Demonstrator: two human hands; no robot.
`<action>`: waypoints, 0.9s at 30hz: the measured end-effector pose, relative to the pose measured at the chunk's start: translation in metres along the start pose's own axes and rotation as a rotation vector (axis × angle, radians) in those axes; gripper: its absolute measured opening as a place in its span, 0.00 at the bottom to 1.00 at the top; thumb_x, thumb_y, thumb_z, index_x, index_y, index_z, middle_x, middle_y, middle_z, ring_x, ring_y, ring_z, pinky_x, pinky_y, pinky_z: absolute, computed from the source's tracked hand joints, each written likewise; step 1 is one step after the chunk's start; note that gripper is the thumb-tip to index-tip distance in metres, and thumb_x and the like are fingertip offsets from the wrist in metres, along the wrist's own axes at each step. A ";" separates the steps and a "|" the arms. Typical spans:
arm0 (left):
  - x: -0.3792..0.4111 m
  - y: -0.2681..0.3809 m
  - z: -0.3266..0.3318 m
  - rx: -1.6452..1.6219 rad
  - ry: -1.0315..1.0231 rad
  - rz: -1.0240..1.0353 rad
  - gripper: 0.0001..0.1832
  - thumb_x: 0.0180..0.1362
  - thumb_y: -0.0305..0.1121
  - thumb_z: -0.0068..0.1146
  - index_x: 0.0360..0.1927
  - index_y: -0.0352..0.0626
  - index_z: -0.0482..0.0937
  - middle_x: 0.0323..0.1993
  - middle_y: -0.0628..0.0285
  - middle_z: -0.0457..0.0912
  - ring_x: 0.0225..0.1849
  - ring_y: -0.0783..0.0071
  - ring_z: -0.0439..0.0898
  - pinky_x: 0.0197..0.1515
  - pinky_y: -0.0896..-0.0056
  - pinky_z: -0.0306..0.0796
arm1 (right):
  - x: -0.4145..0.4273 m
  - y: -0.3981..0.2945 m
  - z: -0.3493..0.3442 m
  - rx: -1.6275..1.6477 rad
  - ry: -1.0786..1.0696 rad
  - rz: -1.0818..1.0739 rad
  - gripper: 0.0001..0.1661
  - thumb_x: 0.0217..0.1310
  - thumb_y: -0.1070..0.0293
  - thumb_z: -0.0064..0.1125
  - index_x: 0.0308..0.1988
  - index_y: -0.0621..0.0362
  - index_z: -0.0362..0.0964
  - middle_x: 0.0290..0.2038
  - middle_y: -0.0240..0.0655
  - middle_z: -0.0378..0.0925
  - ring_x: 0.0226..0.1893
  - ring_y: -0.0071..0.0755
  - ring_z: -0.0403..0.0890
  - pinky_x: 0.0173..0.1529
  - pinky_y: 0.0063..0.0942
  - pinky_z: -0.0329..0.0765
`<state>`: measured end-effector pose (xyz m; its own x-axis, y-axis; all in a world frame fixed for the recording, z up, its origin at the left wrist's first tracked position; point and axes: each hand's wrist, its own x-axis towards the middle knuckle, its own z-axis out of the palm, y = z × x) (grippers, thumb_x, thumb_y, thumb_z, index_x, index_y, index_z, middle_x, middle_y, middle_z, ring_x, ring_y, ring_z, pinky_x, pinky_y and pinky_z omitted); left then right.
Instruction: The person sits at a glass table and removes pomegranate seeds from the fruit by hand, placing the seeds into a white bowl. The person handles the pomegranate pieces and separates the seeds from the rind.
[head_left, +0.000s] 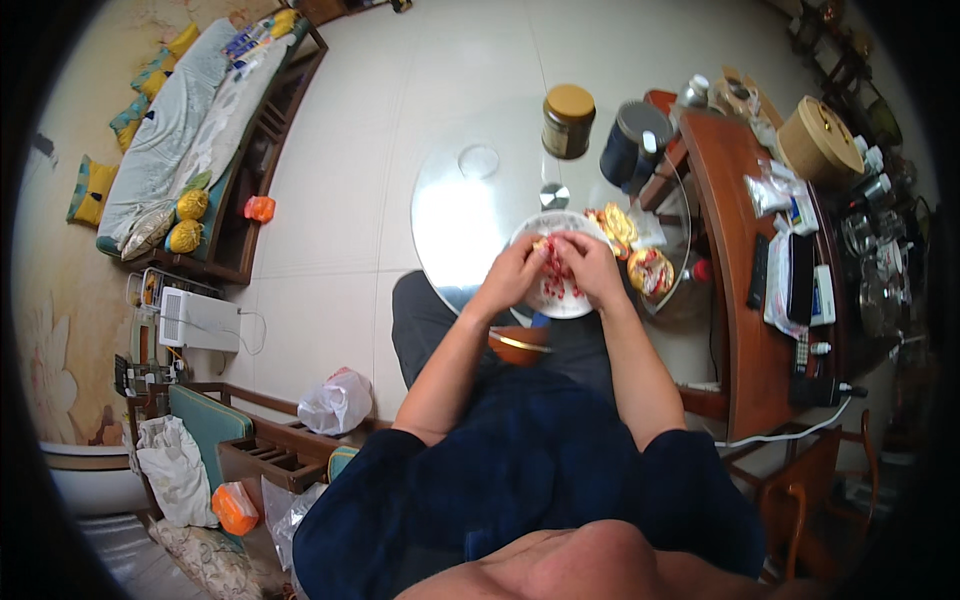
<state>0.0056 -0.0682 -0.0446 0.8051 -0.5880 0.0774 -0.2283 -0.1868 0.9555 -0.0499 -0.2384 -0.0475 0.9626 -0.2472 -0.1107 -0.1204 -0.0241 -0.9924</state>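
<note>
My left hand (511, 271) and my right hand (590, 264) meet over a white patterned plate (527, 226), both gripping a small piece of pomegranate (543, 244) between the fingertips. Loose red pomegranate seeds (556, 289) lie in the plate beneath them. Much of the piece is hidden by my fingers. Just right of the plate, yellowish pomegranate peel (619, 225) is heaped on the round glass table (442, 187). An opened pomegranate portion (651, 271) with red seeds showing sits near the table's right edge.
A lidded jar (568, 124) and a dark canister (630, 146) stand at the table's far side. To the right, a wooden table (720, 225) holds boxes, bags and bottles. A reddish-brown bowl-like object (517, 345) is below the plate. A cushioned bench (217, 127) stands far left.
</note>
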 end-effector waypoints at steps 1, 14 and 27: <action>-0.001 0.001 0.001 0.017 0.001 0.040 0.18 0.71 0.40 0.49 0.54 0.36 0.77 0.42 0.50 0.84 0.42 0.62 0.83 0.46 0.65 0.75 | -0.003 -0.004 0.000 -0.009 -0.032 0.058 0.16 0.67 0.66 0.61 0.49 0.67 0.79 0.38 0.34 0.84 0.36 0.19 0.81 0.40 0.19 0.78; -0.004 0.016 -0.003 0.086 -0.016 0.134 0.22 0.71 0.43 0.49 0.58 0.37 0.75 0.46 0.45 0.83 0.47 0.55 0.83 0.52 0.64 0.74 | -0.004 -0.004 0.005 0.218 -0.080 -0.028 0.13 0.67 0.69 0.61 0.48 0.64 0.78 0.36 0.30 0.82 0.31 0.16 0.78 0.35 0.15 0.75; -0.009 0.015 -0.005 0.130 -0.033 0.034 0.21 0.71 0.46 0.49 0.50 0.36 0.76 0.36 0.47 0.83 0.39 0.57 0.84 0.43 0.63 0.75 | -0.010 0.005 -0.005 0.140 -0.146 -0.051 0.15 0.64 0.77 0.60 0.51 0.65 0.77 0.42 0.32 0.82 0.37 0.18 0.80 0.44 0.19 0.79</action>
<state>-0.0025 -0.0622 -0.0295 0.7776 -0.6212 0.0978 -0.3261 -0.2653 0.9073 -0.0615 -0.2406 -0.0507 0.9928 -0.1057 -0.0568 -0.0457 0.1048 -0.9934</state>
